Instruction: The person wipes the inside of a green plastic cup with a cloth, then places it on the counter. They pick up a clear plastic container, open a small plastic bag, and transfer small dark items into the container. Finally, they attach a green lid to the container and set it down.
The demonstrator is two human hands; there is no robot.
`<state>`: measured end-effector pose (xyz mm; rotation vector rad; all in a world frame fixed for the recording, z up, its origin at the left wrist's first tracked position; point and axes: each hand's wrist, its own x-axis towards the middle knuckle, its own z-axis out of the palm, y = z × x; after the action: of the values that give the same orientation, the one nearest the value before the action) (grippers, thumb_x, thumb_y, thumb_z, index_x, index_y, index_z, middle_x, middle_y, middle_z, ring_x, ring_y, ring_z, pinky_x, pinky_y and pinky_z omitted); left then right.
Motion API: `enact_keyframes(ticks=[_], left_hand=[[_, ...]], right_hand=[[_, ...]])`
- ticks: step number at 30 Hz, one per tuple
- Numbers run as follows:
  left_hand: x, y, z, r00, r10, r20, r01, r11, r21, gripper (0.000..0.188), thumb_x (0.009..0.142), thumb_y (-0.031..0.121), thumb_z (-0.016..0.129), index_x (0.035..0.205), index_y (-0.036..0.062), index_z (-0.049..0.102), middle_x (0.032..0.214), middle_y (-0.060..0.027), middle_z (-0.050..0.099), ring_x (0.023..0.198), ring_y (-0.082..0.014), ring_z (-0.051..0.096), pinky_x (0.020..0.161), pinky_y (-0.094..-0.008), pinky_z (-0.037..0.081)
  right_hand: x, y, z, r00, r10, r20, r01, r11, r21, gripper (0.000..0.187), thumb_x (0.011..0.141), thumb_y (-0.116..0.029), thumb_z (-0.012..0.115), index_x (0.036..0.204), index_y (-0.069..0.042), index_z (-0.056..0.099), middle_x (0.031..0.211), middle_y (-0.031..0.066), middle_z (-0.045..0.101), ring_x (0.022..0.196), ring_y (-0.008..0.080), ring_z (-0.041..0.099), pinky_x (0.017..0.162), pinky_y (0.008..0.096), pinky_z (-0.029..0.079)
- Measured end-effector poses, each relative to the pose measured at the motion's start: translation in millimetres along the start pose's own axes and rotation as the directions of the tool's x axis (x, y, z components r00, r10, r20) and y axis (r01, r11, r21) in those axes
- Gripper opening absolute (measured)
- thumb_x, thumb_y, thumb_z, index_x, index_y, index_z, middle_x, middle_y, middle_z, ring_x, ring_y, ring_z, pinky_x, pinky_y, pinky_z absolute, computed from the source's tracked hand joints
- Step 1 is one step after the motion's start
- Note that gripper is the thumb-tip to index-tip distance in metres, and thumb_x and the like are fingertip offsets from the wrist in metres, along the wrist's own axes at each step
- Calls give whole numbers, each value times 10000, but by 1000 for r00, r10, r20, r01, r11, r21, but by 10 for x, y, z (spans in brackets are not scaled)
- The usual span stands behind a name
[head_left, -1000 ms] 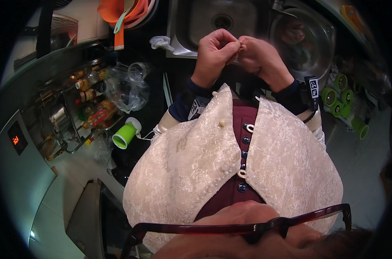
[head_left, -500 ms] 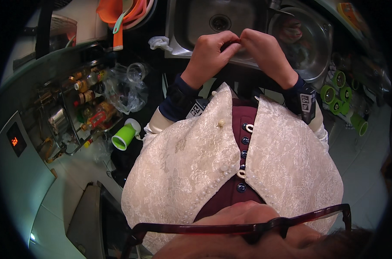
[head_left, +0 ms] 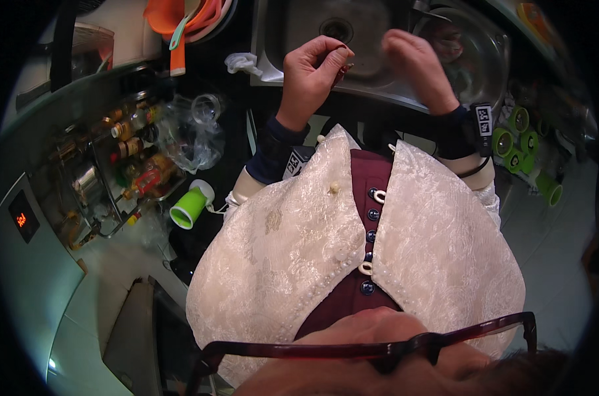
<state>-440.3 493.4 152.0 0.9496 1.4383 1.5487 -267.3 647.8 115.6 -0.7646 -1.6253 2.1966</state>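
Note:
My left hand (head_left: pixel 311 78) is closed over the near edge of the metal sink (head_left: pixel 379 82), pinching a small dark red piece (head_left: pixel 342 71). Only a bit of that piece shows past the fingertips, so its kind stays unclear. To its right, apart from it, is my right hand (head_left: pixel 418 71), over the same basin. Motion smears its fingers, and whether they hold anything cannot be made out. Beyond the left hand lies the round drain (head_left: pixel 336 30). A round metal bowl or basin (head_left: pixel 494 72) at the right has a pale reddish lump (head_left: pixel 445 41) in it.
A crumpled white cloth or bag (head_left: pixel 242 63) lies by the sink's left corner. Orange plastic basins (head_left: pixel 162 18) and an orange-handled tool stand far left. Several bottles (head_left: pixel 144 178), a clear plastic bag (head_left: pixel 190 142) and a green cup (head_left: pixel 188 208) are at left. Green-rimmed cups (head_left: pixel 511 142) stand right.
My hands, together half a second ago, have come apart. The left moved slightly left with the dark red piece; the right moved right and is blurred.

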Motion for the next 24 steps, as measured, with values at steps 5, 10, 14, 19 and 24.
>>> enact_keyframes(ticks=[5,10,14,19,24], left_hand=[[75,-103,29,1000,26,9,-26,1000,-9,138,1019,124,632,1111,26,660,806,7,659,674,-23,571,576,-167,444],[82,-133,35,998,40,39,-43,997,62,87,996,75,632,1031,-1,656,806,-37,707,707,-63,649,609,-212,510],[87,-131,29,996,69,62,-77,988,135,80,991,65,625,1015,-5,655,808,-43,709,709,-80,654,625,-226,524],[61,-121,-23,996,-24,85,7,983,186,106,988,92,622,991,-6,661,805,-63,710,719,-113,669,639,-250,521],[59,-149,-79,978,-1,208,-99,877,470,159,987,129,627,1063,-4,669,855,-73,699,746,-136,665,666,-254,519]], right_hand=[[-74,-99,348,976,166,143,-166,986,-10,183,989,-231,549,942,-81,644,721,-76,497,584,8,403,505,171,289],[-106,-201,419,958,227,173,-232,973,13,176,982,-213,559,951,-65,648,724,-76,500,592,7,416,509,172,305],[-110,-136,464,966,220,136,-216,975,-48,157,977,-188,588,978,-53,668,731,-59,532,608,20,447,526,187,340],[-80,-76,436,980,-195,51,196,866,-460,193,981,-185,608,1000,-1,665,715,47,568,645,97,535,581,279,451],[-88,-57,400,954,-290,75,278,761,-587,195,962,-184,631,976,10,648,769,149,624,684,252,627,640,359,500]])
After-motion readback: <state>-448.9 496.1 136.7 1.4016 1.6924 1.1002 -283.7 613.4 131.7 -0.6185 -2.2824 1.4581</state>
